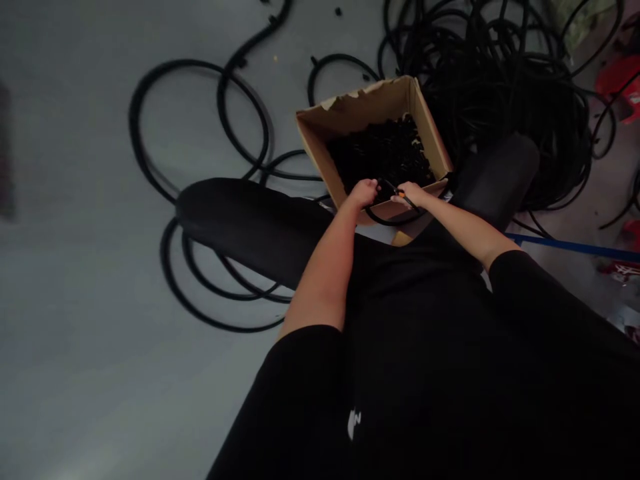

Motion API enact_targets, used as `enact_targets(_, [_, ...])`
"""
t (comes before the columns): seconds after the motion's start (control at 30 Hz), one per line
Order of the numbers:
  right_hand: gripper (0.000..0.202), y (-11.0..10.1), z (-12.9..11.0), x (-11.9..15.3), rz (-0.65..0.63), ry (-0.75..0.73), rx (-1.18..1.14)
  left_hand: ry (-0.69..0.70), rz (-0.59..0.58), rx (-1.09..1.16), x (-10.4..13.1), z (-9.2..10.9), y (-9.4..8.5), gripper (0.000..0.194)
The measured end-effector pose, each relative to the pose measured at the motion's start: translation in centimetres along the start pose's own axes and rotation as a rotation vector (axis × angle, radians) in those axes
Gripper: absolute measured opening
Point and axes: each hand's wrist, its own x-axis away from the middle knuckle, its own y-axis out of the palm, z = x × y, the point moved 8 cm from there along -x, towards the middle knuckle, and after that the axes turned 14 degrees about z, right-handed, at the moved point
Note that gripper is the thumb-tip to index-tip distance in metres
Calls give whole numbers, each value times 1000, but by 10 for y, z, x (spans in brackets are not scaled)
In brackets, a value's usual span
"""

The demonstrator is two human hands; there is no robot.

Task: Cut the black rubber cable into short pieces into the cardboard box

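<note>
Gripping a dark tool with an orange part (401,195) in my right hand (414,193), I pinch black hose in my left hand (365,192), both at the near edge of the cardboard box (434,137), upper centre. The contact between them is too blurred to tell. If the hose slips, the tool could nip my 1 nearby thumb. Small black pieces (380,153) lie inside; tangled hose (520,100) fills the upper right. My shirt (425,373), lower centre, shows a white "N".
</note>
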Motion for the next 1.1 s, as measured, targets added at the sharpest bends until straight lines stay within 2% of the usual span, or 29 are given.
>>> enact_targets(0.07, [37, 4, 1, 3, -29, 44, -45, -43, 126, 38, -1, 1, -10, 43])
enact_targets(0.1, [36, 8, 1, 5, -52, 70, -83, -70, 147, 83, 1, 1, -11, 43])
enact_targets(0.27, [34, 12, -4, 9, -77, 129, -301, -136, 8, 341, 17, 10, 5, 32])
enact_targets(0.5, [30, 7, -15, 1, -66, -31, -232, -97, -74, 327, 21, 15, 9, 37])
enact_targets(0.67, [22, 0, -11, -5, 12, -26, -226, -120, -70, 402, 21, 13, 6, 25])
enact_targets(0.8, [24, -9, -6, -13, 92, -17, -256, -108, -47, 407, 19, 12, 6, 27])
enact_targets(1.1, [25, -1, -7, -12, -31, -6, -313, -39, -14, 304, 15, 13, 5, 34])
